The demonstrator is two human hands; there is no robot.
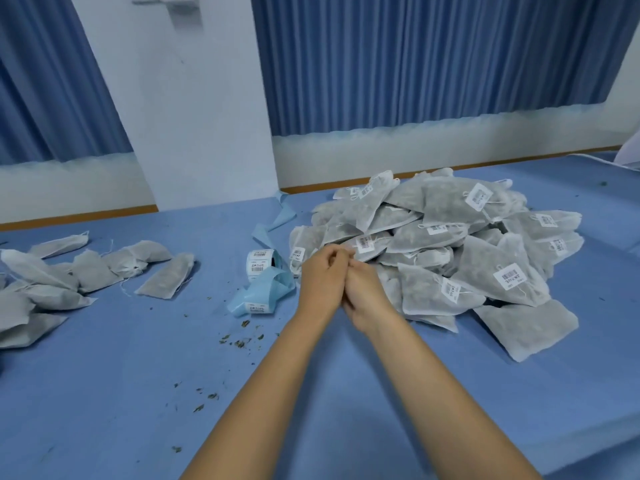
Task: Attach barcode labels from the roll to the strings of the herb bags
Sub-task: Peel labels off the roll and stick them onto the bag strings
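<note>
label roll (260,264) on edge, core opening faces right.

Two hands are in view, the left hand (320,282) and the right hand (363,294), beside one roll of barcode labels (260,264). The blue backing strip (258,296) may be one length or two. The heap of labelled herb bags (450,244) overlaps too much for an exact count, though nine barcode tags (479,195) show on it. The unlabelled herb bags (93,270) at left number about nine.
</note>
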